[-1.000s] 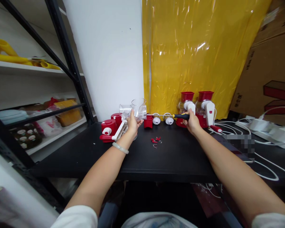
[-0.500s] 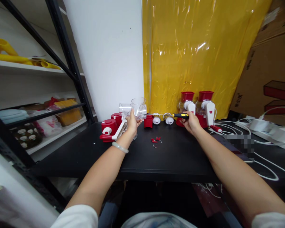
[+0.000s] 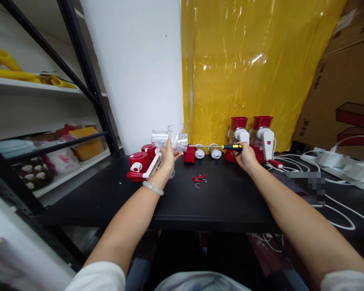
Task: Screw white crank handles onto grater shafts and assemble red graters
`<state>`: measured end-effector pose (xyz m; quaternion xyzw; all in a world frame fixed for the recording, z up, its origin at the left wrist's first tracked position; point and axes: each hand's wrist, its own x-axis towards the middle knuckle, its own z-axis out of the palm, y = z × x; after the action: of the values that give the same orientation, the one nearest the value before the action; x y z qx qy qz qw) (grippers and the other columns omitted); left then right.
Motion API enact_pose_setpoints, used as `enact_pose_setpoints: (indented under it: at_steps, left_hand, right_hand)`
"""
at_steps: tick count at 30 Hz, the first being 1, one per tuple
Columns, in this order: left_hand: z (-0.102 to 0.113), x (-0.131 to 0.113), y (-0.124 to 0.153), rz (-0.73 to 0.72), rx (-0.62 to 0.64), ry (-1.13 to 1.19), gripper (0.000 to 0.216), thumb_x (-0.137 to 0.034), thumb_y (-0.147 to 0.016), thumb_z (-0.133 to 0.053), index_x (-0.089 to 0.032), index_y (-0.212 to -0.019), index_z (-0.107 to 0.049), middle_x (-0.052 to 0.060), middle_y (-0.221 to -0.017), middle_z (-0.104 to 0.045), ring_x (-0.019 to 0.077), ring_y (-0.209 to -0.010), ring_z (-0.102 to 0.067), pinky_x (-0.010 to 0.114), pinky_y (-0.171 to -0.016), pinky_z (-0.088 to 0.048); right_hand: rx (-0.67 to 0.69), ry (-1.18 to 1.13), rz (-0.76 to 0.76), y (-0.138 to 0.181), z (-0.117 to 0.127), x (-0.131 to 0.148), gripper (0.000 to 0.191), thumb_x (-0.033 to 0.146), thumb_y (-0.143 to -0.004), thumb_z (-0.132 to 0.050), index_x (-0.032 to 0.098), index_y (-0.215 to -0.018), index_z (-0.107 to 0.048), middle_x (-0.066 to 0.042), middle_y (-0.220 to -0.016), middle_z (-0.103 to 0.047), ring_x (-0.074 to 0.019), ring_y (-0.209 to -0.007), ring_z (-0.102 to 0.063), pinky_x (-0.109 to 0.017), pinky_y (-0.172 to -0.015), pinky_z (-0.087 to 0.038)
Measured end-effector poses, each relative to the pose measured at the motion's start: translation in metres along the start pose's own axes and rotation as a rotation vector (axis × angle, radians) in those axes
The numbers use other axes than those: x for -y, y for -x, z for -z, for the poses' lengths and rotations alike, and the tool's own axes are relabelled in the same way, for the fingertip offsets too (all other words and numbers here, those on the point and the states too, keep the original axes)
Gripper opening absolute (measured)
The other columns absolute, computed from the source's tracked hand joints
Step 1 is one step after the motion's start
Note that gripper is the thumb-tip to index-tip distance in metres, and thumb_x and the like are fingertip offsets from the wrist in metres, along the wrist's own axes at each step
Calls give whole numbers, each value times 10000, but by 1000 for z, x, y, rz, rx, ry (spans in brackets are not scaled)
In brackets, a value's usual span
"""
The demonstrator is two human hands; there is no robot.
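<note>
My left hand [image 3: 168,157] is closed around a clear plastic grater body [image 3: 181,141], held on its side above the table. My right hand [image 3: 246,157] grips the black and yellow handle of a screwdriver [image 3: 230,147]. Its long shaft points left, and the tip reaches the right-hand opening of the clear body; whether it touches a screw there is too small to tell. Below, between my hands, lie several small red parts and screws [image 3: 199,178]. Behind them stand a red hopper [image 3: 189,155] and two white-ended drums [image 3: 215,151].
Red bases with a white crank [image 3: 139,162] stand on the black table [image 3: 182,206] at left. Two assembled red and white rotary graters [image 3: 263,139] stand at right. Farther right are a tablet [image 3: 300,190], white cables and a power strip [image 3: 348,167]. A shelf rack [image 3: 79,52] borders the left.
Almost nothing differs. My right hand and the screwdriver handle have shifted very slightly to the right; my left hand keeps the clear body in the same place.
</note>
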<state>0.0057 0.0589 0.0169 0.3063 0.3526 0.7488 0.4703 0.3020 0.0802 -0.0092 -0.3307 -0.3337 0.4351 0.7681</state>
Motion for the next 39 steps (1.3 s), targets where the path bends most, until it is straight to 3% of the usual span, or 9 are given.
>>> enact_pose_setpoints:
  at_steps: [5,10,15,20,25,39]
  left_hand:
    - [1,0,0,-5,-1,-5,438,-474,-955,-698,-236,-1272,-511,-6,-880,-606,113,-597,-659,211,-563,-545]
    - [0,-3,0,-3,6,-5,417,-498,-970,-662,-236,-1255,-507,-14,-849,-606,108,-553,-630,218,-560,-547]
    - [-2,-7,1,12,-9,32,436,-520,-963,-665,-251,-1268,-509,-21,-816,-600,115,-564,-626,221,-571,-550]
    - [-2,-7,2,12,-2,16,416,-504,-993,-619,-244,-1295,-499,-31,-773,-575,112,-568,-611,204,-572,-549]
    - [-2,-5,2,8,19,31,443,-512,-961,-673,-245,-1288,-540,-17,-802,-590,119,-589,-640,212,-577,-544]
    - [0,-3,2,-1,7,-3,446,-501,-989,-641,-245,-1334,-523,10,-864,-635,114,-595,-633,221,-592,-564]
  right_hand:
    - [-8,10,16,-2,1,1,89,249,-766,-633,217,-706,-576,56,-523,-496,-82,-426,-409,-220,-463,-464]
    - [-53,-15,24,-5,3,1,96,248,-782,-609,223,-702,-563,56,-526,-496,-83,-426,-391,-211,-433,-424]
    - [-56,12,133,-12,8,2,225,355,-814,-658,237,-699,-505,67,-549,-462,-92,-447,-411,-227,-447,-411]
    - [-92,237,293,-16,14,-1,257,409,-778,-701,233,-685,-539,48,-604,-532,-110,-525,-461,-227,-460,-359]
    - [-73,405,376,-16,18,-4,291,470,-795,-683,232,-673,-570,57,-571,-494,-125,-551,-456,-243,-514,-365]
    - [-104,637,402,-2,11,11,237,329,-839,-610,216,-631,-618,37,-566,-519,-153,-616,-479,-283,-603,-359]
